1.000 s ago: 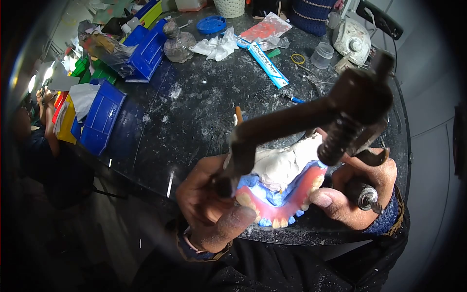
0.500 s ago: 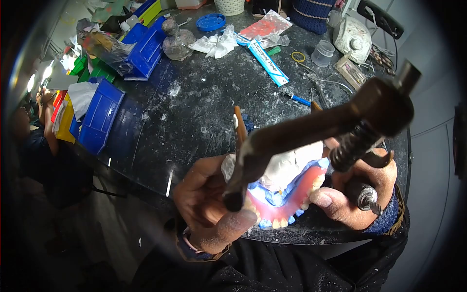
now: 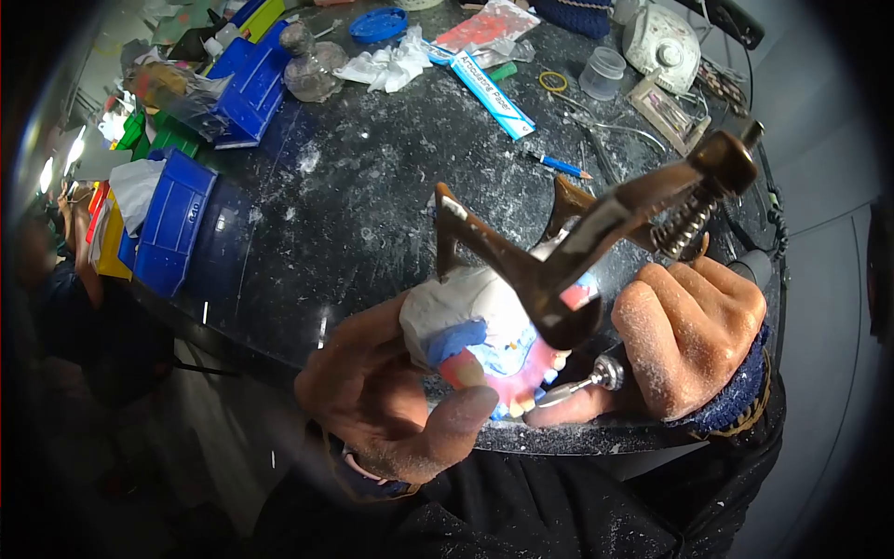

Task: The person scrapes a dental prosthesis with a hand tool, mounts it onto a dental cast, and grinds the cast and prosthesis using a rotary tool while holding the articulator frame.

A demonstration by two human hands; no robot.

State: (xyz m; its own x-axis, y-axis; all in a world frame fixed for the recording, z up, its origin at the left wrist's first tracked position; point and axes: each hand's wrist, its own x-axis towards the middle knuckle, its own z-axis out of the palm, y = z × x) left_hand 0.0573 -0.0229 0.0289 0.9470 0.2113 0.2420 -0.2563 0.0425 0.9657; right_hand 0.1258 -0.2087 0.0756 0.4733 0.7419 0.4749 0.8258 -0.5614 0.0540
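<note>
My left hand (image 3: 400, 391) is closed round a white plaster cast (image 3: 475, 293), its thumb at the front teeth. The cast sits in a brass-coloured dental articulator (image 3: 605, 219) with a spring on its arm. A pink denture (image 3: 521, 380) with cream teeth and blue material rests on the cast, partly hidden by the articulator. My right hand (image 3: 694, 340) is wrapped round a rotary handpiece (image 3: 608, 373), whose body is mostly hidden. Its metal bur (image 3: 563, 393) points left at the front teeth; I cannot tell whether it touches. My right thumb lies just below the bur.
White dust covers the dark table (image 3: 345, 214). Farther back are blue bins (image 3: 177, 224), a glass bottle (image 3: 312, 70), crumpled tissue (image 3: 386, 61), an articulating paper packet (image 3: 494, 93), a blue pencil (image 3: 563, 166), a plastic cup (image 3: 602, 73) and a dusty white control unit (image 3: 663, 48). Another person is at far left.
My right hand has turned knuckles-up, swinging the bur from pointing down-right to pointing left at the teeth. The articulator and cast have tilted and shifted in my left hand.
</note>
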